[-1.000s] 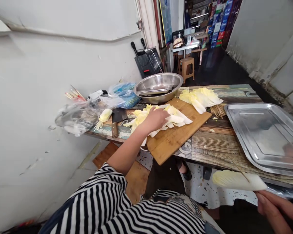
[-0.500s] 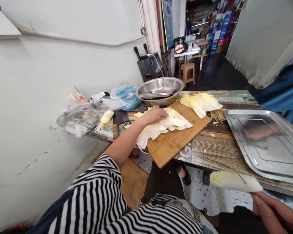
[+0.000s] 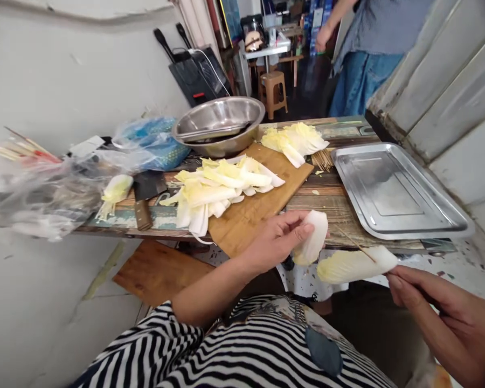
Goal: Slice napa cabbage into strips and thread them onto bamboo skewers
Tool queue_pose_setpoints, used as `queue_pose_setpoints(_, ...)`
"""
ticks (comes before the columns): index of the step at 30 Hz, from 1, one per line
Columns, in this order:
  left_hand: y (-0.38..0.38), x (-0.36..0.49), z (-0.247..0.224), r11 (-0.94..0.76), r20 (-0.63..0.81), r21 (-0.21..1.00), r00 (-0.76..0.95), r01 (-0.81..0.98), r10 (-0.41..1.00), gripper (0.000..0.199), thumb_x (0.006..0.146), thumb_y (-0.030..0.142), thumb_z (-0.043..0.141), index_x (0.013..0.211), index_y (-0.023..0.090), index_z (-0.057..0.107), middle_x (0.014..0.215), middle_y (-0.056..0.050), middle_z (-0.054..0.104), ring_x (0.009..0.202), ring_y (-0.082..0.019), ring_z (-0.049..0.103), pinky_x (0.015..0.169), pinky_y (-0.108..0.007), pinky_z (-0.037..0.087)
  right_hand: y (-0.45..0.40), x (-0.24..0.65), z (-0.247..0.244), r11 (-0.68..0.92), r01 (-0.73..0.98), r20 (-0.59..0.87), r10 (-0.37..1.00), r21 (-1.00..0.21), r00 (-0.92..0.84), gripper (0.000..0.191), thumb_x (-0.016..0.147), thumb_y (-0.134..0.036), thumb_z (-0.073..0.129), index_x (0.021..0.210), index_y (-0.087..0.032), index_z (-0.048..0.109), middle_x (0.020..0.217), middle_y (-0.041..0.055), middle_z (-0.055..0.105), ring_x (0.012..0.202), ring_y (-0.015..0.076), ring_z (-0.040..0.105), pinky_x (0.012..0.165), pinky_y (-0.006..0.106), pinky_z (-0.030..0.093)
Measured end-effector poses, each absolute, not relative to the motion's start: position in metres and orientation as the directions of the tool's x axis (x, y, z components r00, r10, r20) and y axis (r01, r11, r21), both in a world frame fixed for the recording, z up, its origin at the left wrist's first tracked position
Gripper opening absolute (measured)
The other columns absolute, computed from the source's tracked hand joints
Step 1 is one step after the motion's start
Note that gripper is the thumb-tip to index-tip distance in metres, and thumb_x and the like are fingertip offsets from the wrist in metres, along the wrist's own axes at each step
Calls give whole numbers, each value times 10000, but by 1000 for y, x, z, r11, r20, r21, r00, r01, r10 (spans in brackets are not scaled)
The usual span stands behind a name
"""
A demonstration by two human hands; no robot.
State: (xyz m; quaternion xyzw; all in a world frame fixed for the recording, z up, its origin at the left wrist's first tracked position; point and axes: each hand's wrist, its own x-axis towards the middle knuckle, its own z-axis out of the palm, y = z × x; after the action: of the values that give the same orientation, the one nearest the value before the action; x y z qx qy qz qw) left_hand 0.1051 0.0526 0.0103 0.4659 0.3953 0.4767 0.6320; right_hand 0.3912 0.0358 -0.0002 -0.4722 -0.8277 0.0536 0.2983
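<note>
Between the thumb and fingers of my left hand (image 3: 277,240) is a cabbage leaf (image 3: 312,237), its white end up. My right hand (image 3: 436,307) pinches a thin wooden skewer (image 3: 358,245) that pierces another cabbage leaf (image 3: 351,267), held level in front of the table edge. The two leaves are close together but apart. A pile of cut cabbage leaves (image 3: 222,188) lies on the wooden cutting board (image 3: 246,226). A second heap of leaves (image 3: 295,141) sits at the board's far end, beside a bundle of skewers (image 3: 322,160).
A steel tray (image 3: 396,194) rests on the table's right. Behind the board stands a steel basin (image 3: 222,124). Left are a cleaver (image 3: 147,196), a small cabbage piece (image 3: 117,191) and plastic bags (image 3: 56,188). Another person (image 3: 372,59) stands beyond the table.
My left hand has come from the leaf pile toward the right hand with a leaf in it. The view has turned, and the other person now shows farther into the frame.
</note>
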Motion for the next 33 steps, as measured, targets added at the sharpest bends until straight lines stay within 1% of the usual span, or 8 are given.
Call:
queue_pose_setpoints(3, 62, 111, -8, 291, -168, 855, 300, -430, 939, 533, 769, 605, 799, 1036, 159, 683, 893, -81, 756, 707, -159, 692, 672, -280, 555, 37, 390, 7, 642, 699, 441, 751, -315, -491, 215, 975, -369, 584, 1061, -220, 712, 881, -4, 802, 595, 112, 727, 604, 134, 589)
queue_pose_setpoints(6, 69, 111, -17, 352, -206, 754, 309, -555, 928, 486, 746, 543, 848, 927, 160, 608, 862, -67, 760, 697, -163, 713, 671, -273, 571, 34, 384, 11, 597, 737, 458, 776, -316, -433, 270, 1009, -402, 526, 1008, -206, 711, 861, 10, 797, 598, 122, 727, 608, 154, 599)
queue_pose_setpoints(9, 73, 111, -21, 397, -209, 696, 360, -598, 909, 453, 786, 505, 830, 933, 170, 563, 841, -55, 757, 681, -179, 728, 621, -269, 576, 31, 380, 9, 593, 743, 448, 781, -311, -435, 274, 1016, -387, 511, 1015, -203, 715, 865, 16, 796, 629, 129, 738, 620, 164, 602)
queue_pose_setpoints(12, 73, 111, -24, 420, -212, 687, 389, -593, 896, 413, 857, 516, 756, 969, 175, 551, 799, -45, 743, 578, -166, 693, 534, -258, 547, 31, 379, 5, 578, 746, 434, 795, -331, -423, 272, 1004, -377, 521, 1034, -208, 731, 886, 23, 798, 662, 147, 747, 664, 193, 617)
queue_pose_setpoints(15, 73, 110, -25, 440, -220, 693, 414, -571, 883, 442, 861, 556, 736, 1012, 180, 562, 766, -39, 730, 516, -147, 647, 483, -239, 497, 32, 378, 3, 527, 759, 406, 834, -383, -374, 284, 990, -404, 530, 1032, -230, 750, 865, 21, 797, 645, 163, 742, 655, 222, 622)
queue_pose_setpoints(18, 73, 109, -24, 470, -222, 685, 456, -556, 862, 488, 804, 555, 797, 1018, 176, 575, 786, -45, 731, 545, -134, 637, 499, -227, 483, 33, 376, 5, 506, 758, 394, 849, -411, -353, 285, 986, -414, 532, 1020, -241, 756, 829, 15, 792, 617, 163, 730, 652, 228, 619)
queue_pose_setpoints(24, 72, 109, -19, 493, -210, 648, 486, -580, 848, 420, 748, 382, 877, 971, 158, 601, 869, -42, 726, 636, -120, 648, 593, -246, 513, 33, 370, 12, 522, 743, 390, 842, -419, -372, 308, 1007, -411, 503, 975, -235, 754, 745, 2, 774, 537, 143, 696, 605, 206, 597)
queue_pose_setpoints(33, 71, 109, -22, 484, -267, 682, 428, -549, 863, 464, 709, 496, 888, 850, 121, 653, 771, -29, 699, 554, -104, 611, 551, -248, 487, 33, 372, 11, 550, 727, 413, 823, -412, -389, 256, 997, -346, 533, 994, -212, 751, 801, 7, 790, 562, 136, 708, 619, 185, 597)
